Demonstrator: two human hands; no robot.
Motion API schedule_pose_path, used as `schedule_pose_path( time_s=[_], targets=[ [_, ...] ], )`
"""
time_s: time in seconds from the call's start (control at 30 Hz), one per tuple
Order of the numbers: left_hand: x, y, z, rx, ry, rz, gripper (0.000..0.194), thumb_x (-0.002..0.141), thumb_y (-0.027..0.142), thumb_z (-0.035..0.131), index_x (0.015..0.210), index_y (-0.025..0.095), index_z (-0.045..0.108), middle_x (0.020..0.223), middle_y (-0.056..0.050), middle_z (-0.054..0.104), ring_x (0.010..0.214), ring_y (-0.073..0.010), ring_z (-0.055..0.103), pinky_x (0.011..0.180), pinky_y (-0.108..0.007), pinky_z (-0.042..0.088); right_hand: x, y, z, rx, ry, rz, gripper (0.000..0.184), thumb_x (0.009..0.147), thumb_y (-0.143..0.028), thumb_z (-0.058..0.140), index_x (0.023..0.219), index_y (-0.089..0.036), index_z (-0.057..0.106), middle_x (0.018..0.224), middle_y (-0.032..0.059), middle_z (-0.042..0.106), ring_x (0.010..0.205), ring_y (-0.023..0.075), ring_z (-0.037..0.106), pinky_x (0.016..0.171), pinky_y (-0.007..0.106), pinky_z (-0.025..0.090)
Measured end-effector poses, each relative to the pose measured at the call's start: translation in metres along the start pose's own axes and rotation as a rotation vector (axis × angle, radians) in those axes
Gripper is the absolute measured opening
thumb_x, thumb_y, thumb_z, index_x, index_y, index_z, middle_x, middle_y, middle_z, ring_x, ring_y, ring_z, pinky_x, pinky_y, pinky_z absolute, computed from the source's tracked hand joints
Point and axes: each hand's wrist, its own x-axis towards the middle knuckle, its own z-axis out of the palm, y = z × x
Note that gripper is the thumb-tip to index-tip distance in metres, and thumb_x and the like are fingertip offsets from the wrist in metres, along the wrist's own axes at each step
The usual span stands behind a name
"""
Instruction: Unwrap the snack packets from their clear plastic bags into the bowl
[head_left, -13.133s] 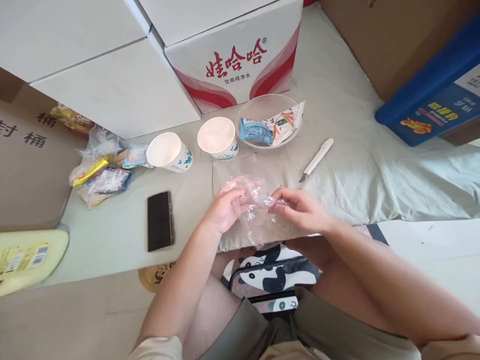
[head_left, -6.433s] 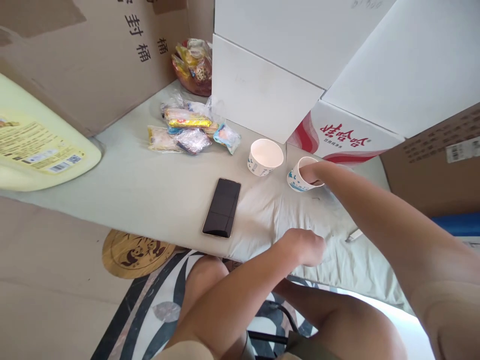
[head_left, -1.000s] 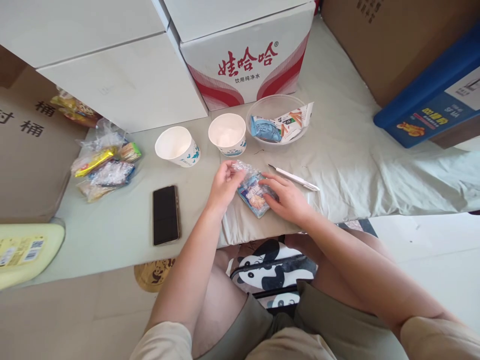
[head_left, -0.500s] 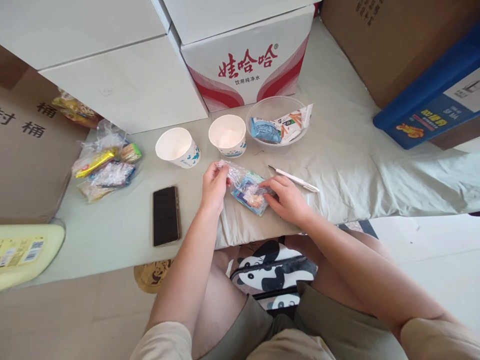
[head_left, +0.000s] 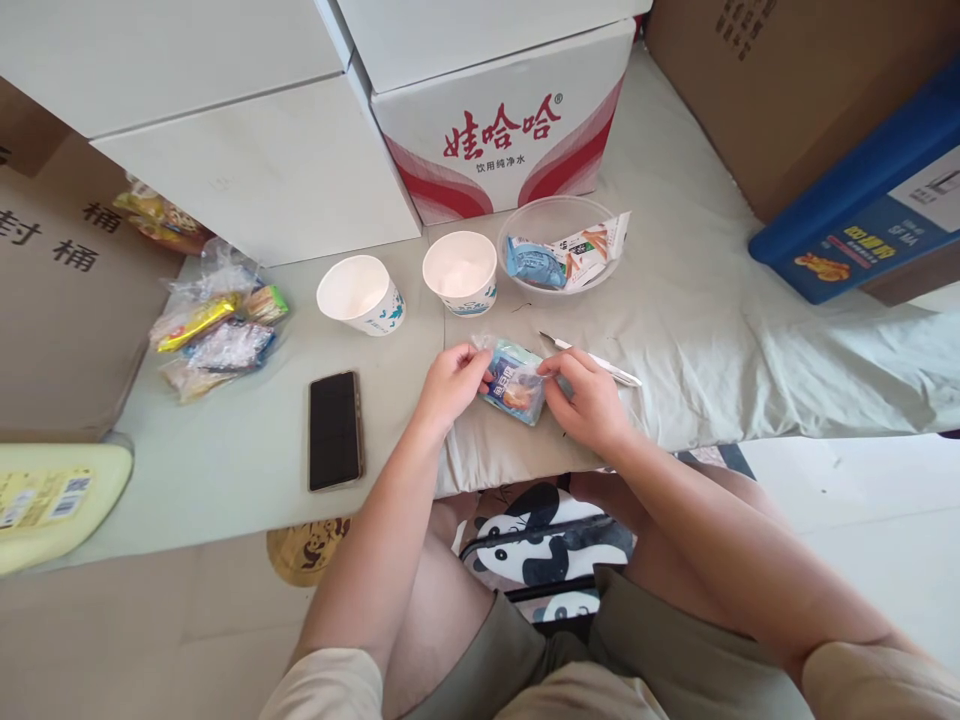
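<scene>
My left grip (head_left: pixel 454 382) and right grip (head_left: pixel 589 405) are pinching a blue packet (head_left: pixel 516 388) at both ends, a white cutter (head_left: pixel 622 375) lying nearby.

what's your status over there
Left hand, right hand pinching opposite ends of blue rectangular plastic packet. Slim white craft knife just beyond right hand.

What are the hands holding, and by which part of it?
A blue packet: the left hand pinches its left edge, the right hand its right edge.
</scene>
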Motion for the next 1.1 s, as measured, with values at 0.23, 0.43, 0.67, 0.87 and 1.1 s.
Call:
schedule_pose_path(
  time_s=[0.23,0.43,0.67,0.87,1.1],
  targets=[
    [-0.003,0.002,-0.001,-0.206,-0.062,0.239,0.022,0.078,0.039,0.066,0.074,0.02,0.056,0.083,-0.002,0.066,0.083,-0.0145,0.062,0.078,-0.027,0.05,-0.001,-0.003,0.002,0.122,-0.07,-0.141,0.02,0.083,-0.008,0.048,0.088,-0.024,0.06,0.092,0.0058,0.067,0.091,0.0225,0.066,0.081,0.038,0.053],
    [-0.009,-0.001,-0.012,0.117,0.123,0.166,0.045,0.083,0.051,0.059,0.053,0.021,0.045,0.048,0.003,0.041,0.052,-0.0132,0.046,0.055,-0.027,0.037,-0.002,-0.002,0.002,0.131,-0.107,-0.183,0.022,0.082,-0.006,0.049,0.089,-0.023,0.061,0.093,0.0056,0.07,0.091,0.0217,0.067,0.08,0.037,0.052],
    [-0.018,0.005,-0.003,0.472,-0.122,0.094,0.045,0.082,0.063,0.055,0.072,0.02,0.062,0.069,-0.001,0.066,0.067,-0.0172,0.06,0.062,-0.028,0.04,-0.001,-0.001,0.002,0.173,-0.202,-0.255,0.019,0.084,-0.011,0.053,0.095,-0.023,0.062,0.092,0.0047,0.073,0.092,0.023,0.066,0.085,0.04,0.052],
    [-0.013,-0.003,0.002,0.417,-0.13,0.117,0.018,0.078,0.037,0.065,0.084,0.021,0.061,0.074,0.0,0.067,0.068,-0.0154,0.061,0.065,-0.027,0.045,-0.002,0.0,0.001,0.136,-0.235,-0.245,0.026,0.085,-0.018,0.054,0.11,-0.022,0.062,0.099,0.0082,0.073,0.099,0.0259,0.065,0.086,0.044,0.053],
    [-0.013,-0.006,0.004,0.385,-0.2,0.211,0.022,0.08,0.041,0.065,0.079,0.019,0.065,0.085,-0.003,0.066,0.078,-0.0172,0.062,0.073,-0.03,0.048,-0.001,-0.002,-0.001,0.146,-0.203,-0.209,0.023,0.088,-0.022,0.053,0.11,-0.024,0.06,0.105,0.008,0.073,0.099,0.0246,0.068,0.086,0.041,0.053]
  ],
)
